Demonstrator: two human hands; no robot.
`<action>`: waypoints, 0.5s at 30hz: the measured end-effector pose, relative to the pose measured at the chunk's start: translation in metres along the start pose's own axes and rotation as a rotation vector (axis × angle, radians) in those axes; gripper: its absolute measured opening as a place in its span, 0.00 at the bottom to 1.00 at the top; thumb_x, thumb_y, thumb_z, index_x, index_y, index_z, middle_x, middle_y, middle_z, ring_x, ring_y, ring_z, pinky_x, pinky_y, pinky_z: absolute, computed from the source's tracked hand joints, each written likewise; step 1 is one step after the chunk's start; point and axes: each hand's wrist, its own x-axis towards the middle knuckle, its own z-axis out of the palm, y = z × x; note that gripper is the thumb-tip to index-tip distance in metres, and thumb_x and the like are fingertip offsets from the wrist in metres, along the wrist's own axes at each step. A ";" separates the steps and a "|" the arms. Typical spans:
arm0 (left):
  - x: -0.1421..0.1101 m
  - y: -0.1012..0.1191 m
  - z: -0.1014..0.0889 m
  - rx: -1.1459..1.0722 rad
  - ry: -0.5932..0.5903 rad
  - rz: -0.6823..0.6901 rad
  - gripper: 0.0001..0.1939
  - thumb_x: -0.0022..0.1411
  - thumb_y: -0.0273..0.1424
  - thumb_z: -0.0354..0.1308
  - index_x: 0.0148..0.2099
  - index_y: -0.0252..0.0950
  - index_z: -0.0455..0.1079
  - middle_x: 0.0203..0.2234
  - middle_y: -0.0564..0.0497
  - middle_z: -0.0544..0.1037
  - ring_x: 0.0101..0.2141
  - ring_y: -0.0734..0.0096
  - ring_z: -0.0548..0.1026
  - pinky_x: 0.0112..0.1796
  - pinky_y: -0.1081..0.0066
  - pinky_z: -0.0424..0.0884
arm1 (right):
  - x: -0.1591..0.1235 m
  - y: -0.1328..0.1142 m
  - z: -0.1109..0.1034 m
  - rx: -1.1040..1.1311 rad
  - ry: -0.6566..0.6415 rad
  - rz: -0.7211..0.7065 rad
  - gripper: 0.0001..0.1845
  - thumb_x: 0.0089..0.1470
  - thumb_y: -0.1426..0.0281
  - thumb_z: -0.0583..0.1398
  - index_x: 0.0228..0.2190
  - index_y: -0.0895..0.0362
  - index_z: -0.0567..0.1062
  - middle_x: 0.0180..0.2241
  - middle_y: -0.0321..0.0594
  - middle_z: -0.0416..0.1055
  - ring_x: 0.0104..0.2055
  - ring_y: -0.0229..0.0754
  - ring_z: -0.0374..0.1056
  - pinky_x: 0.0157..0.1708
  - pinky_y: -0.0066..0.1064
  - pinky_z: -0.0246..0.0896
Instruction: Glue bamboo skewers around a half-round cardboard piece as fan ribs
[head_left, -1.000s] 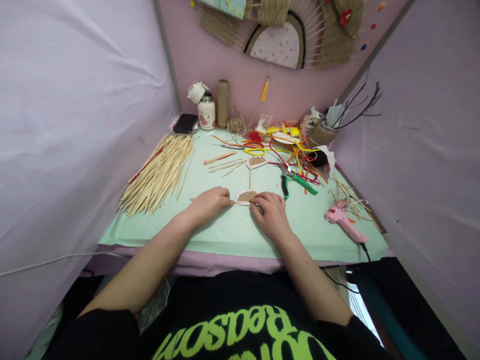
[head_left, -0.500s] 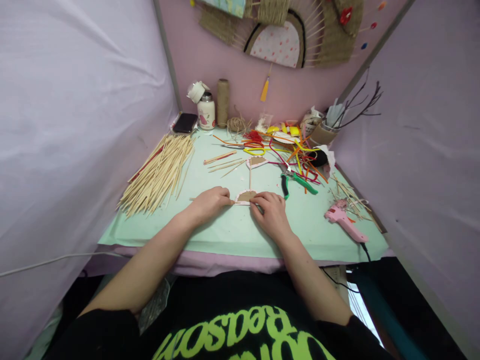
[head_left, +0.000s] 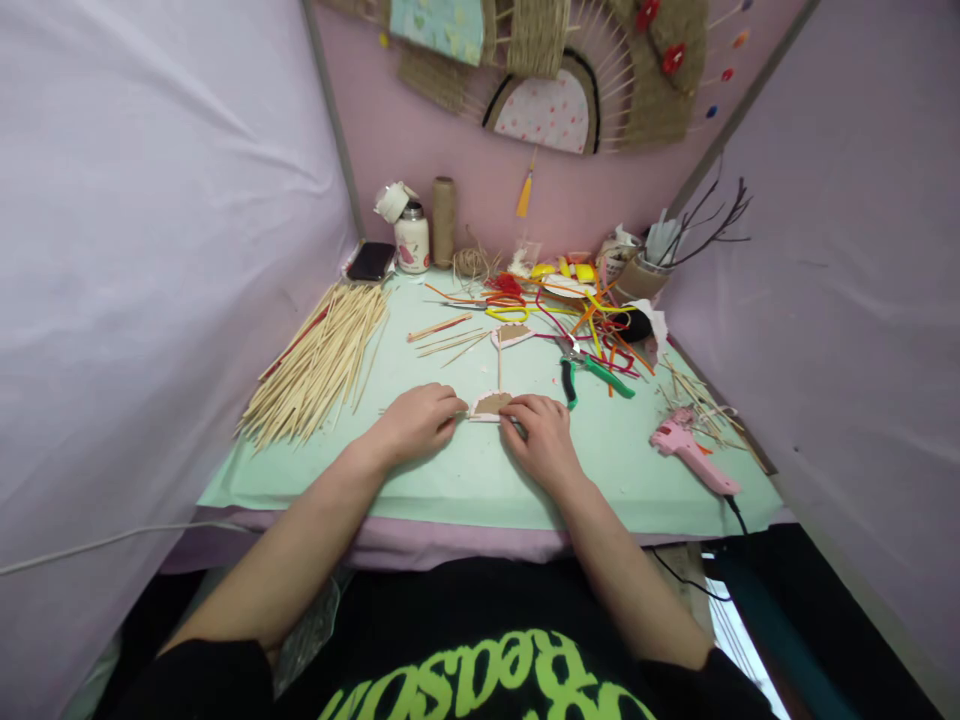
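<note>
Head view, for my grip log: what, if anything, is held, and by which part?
Right hand: near cardboard piece, by its right end. Left hand: cannot be told.

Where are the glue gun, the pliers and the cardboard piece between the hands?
Glue gun (head_left: 697, 461): head view, on its pink handle.
Pliers (head_left: 601, 371): head view, on the green handle.
Cardboard piece (head_left: 491, 404): head view, on its brown face.

Carries, on a pale green tabletop (head_left: 450, 495), a pile of thin sticks (head_left: 319, 362) at left, two half-round cardboard pieces (head_left: 493, 404) with a stick (head_left: 500, 362) between at centre, green-handled pliers (head_left: 609, 376) and a pink glue gun (head_left: 694, 450) at right, and a white bottle (head_left: 412, 242) beside a twine spool (head_left: 444, 223) at rear.
</note>
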 end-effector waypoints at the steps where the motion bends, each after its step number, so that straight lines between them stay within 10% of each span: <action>1: -0.001 0.000 -0.001 0.009 0.024 -0.009 0.14 0.64 0.28 0.52 0.48 0.35 0.75 0.38 0.44 0.77 0.41 0.61 0.74 0.43 0.64 0.68 | 0.000 0.000 0.000 0.011 0.018 -0.001 0.08 0.60 0.69 0.58 0.38 0.52 0.78 0.44 0.42 0.76 0.50 0.47 0.68 0.52 0.43 0.52; 9: 0.012 -0.005 -0.033 0.042 0.207 -0.235 0.13 0.65 0.27 0.49 0.44 0.34 0.75 0.40 0.43 0.79 0.44 0.60 0.75 0.48 0.63 0.70 | -0.003 0.023 -0.032 -0.025 0.247 -0.019 0.10 0.61 0.65 0.57 0.41 0.53 0.77 0.46 0.45 0.75 0.51 0.49 0.68 0.52 0.45 0.54; 15: 0.071 -0.014 -0.050 0.156 -0.074 -0.427 0.14 0.61 0.26 0.50 0.41 0.32 0.77 0.40 0.39 0.80 0.43 0.58 0.77 0.46 0.65 0.70 | -0.025 0.103 -0.088 -0.284 0.202 0.163 0.15 0.58 0.60 0.58 0.39 0.54 0.79 0.42 0.49 0.77 0.45 0.54 0.69 0.48 0.47 0.59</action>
